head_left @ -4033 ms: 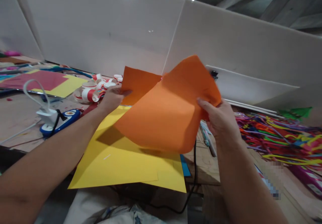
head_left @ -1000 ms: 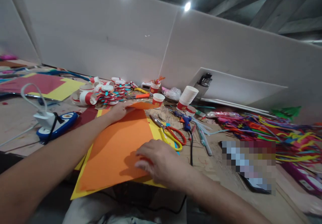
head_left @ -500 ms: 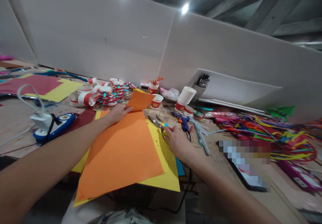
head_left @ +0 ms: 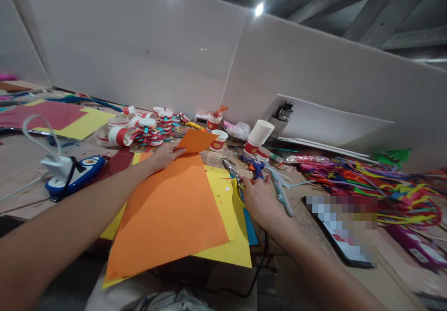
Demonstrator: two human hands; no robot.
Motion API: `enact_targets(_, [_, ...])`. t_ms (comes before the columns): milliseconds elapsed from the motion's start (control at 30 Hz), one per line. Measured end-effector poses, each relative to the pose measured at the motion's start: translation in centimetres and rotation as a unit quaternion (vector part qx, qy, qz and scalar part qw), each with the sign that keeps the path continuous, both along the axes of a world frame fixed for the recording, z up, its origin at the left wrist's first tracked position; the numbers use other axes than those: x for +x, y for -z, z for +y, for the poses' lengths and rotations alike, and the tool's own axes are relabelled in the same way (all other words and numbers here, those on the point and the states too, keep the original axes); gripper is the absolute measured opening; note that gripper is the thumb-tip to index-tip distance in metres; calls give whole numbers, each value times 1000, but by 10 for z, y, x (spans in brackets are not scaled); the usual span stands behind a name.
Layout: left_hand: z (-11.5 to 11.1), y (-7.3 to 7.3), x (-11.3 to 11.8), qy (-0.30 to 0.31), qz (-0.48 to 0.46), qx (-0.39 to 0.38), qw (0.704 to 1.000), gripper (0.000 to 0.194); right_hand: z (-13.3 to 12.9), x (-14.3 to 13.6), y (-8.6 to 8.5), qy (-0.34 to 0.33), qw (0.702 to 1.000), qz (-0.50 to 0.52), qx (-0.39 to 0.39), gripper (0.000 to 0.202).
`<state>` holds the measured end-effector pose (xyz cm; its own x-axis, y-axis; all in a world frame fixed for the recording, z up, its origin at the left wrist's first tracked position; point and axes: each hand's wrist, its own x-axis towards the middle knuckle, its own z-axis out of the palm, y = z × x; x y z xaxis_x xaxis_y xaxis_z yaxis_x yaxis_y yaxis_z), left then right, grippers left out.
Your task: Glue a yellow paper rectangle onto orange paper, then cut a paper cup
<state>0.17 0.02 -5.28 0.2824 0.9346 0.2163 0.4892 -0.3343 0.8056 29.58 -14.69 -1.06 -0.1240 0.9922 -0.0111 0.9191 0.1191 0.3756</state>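
A small orange piece of paper (head_left: 196,140) is pinched in my left hand (head_left: 165,156), its far end raised toward the cups. Under that hand lies a large orange sheet (head_left: 167,213), stacked over yellow sheets (head_left: 230,253). My right hand (head_left: 260,199) is closed around scissors with a yellow handle (head_left: 238,196), just right of the orange sheet. Their metal blades (head_left: 230,167) point away to the upper left. Part of the handle is hidden by my fingers. Small paper scraps (head_left: 219,197) dot the yellow paper between my hands.
Beyond my right hand lies a blue glue gun (head_left: 257,167). Paper cups (head_left: 260,134) stand stacked behind it, with a single cup (head_left: 218,141) nearby. Cut cup rings (head_left: 148,131) pile up at left, near a blue power strip (head_left: 75,180). A phone (head_left: 338,232) and colourful pipe cleaners (head_left: 377,180) lie right.
My right hand has shifted to the right with the scissors, uncovering more of the yellow paper and scraps. My left hand keeps its pinch on the small orange piece, nearly unmoved.
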Motion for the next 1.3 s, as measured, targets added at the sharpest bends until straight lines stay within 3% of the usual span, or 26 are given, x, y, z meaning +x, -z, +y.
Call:
enact_targets(200, [-3,-8,-1,1,66,-1,998,50,2,6,2,-3,1000,7,-10,37])
enact_targets(300, [-3,-12,-1,-20,92,0,996,45,-5,0,-6,12,999,27,18,36])
enact_targets(367, [-3,-12,-2,-11,71,3,997,43,-16,-13,-16,-12,995,79,57,40])
enact_targets(433, [-2,-12,-3,16,34,13,999,44,-31,-33,-27,-128,977,166,34,50])
enact_targets(500, [-1,-11,-4,36,-1,35,999,45,-47,-56,-33,-267,932,238,-51,62])
enact_targets(600, [0,-11,-5,46,-53,51,996,47,-62,-87,-30,-346,894,269,-99,83])
enact_targets(700, [1,-16,-7,46,-131,32,990,47,-65,-105,-18,-350,896,255,-101,69])
enact_targets(800, [-3,-31,-10,0,-191,56,980,45,-63,-111,-12,-341,898,255,-110,51])
enact_targets(1000, [-19,-64,-16,-118,-166,55,977,38,-61,-115,-23,-313,896,284,-136,35])
enact_targets(1100, [-21,-66,-16,-127,-165,66,976,35,-61,-117,-26,-308,902,265,-150,30])
enact_targets(1300, [-17,-60,-15,-83,-145,66,984,38,-62,-117,-23,-311,899,277,-137,40])
